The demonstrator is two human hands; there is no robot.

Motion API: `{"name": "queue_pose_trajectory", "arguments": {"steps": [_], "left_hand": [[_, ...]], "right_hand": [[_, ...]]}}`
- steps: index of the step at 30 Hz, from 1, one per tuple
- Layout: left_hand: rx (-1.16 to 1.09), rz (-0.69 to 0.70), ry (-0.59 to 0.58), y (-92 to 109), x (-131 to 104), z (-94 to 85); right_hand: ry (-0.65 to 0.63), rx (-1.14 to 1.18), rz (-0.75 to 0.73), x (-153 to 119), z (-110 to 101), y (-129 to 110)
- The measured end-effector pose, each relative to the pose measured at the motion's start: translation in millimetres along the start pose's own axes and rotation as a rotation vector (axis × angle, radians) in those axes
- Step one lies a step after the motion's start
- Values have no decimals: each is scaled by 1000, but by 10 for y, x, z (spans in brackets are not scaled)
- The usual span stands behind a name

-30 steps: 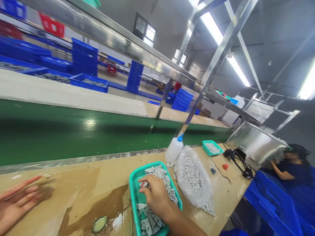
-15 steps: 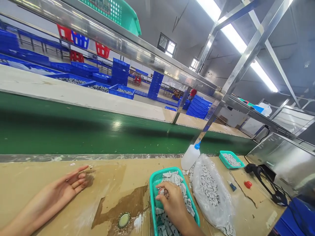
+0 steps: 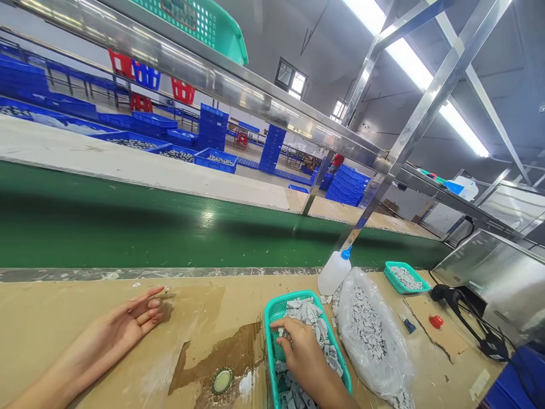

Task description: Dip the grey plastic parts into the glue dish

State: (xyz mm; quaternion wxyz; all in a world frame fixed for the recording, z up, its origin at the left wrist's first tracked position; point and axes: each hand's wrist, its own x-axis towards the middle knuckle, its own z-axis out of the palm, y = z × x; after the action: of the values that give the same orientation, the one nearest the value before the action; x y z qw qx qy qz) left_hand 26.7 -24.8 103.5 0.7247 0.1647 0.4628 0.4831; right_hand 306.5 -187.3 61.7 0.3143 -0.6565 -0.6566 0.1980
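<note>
My left hand point(image 3: 128, 324) rests palm up over the cardboard-covered table, fingers loosely curled and apart, with nothing in it. Over the long green basket point(image 3: 269, 341) at the lower middle is my right hand point(image 3: 300, 346), back up, its fingers bent and a gap between thumb and index finger. I cannot make out any piece in it. Grey-white pieces point(image 3: 306, 311) fill much of the basket, partly hidden under the right hand.
Right of the basket lie a clear bag of small pieces point(image 3: 366, 324), a white bottle point(image 3: 334, 274) with a blue cap, a smaller green basket point(image 3: 406, 278), a red object point(image 3: 436, 322) and a black strap-like object point(image 3: 464, 321). A green belt point(image 3: 170, 227) runs behind.
The whole view has shifted slightly, moving things a little to the right. My right thumb and index finger are farther apart over the basket. My left hand looks much the same.
</note>
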Motion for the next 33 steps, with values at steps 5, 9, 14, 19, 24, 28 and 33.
{"name": "queue_pose_trajectory", "arguments": {"steps": [5, 9, 14, 19, 24, 28, 33], "left_hand": [[-3, -9, -27, -20, 121, -76], [-11, -8, -70, -63, 234, -165], [-47, -2, -94, -83, 292, -222], [-54, 7, -117, -83, 265, -218], [-43, 15, -129, -74, 220, -212], [-43, 25, -129, -69, 193, -206], [-33, 32, -133, -70, 149, -197]], "right_hand": [[11, -127, -140, 14, 3, 18], [70, -101, -112, -38, -1, -146], [37, 119, -131, -156, 44, -501], [-21, 238, -181, -184, 194, -524], [15, 263, -122, -159, 305, -361], [5, 209, -131, -191, 321, -313], [43, 255, -165, -250, 328, -339]]}}
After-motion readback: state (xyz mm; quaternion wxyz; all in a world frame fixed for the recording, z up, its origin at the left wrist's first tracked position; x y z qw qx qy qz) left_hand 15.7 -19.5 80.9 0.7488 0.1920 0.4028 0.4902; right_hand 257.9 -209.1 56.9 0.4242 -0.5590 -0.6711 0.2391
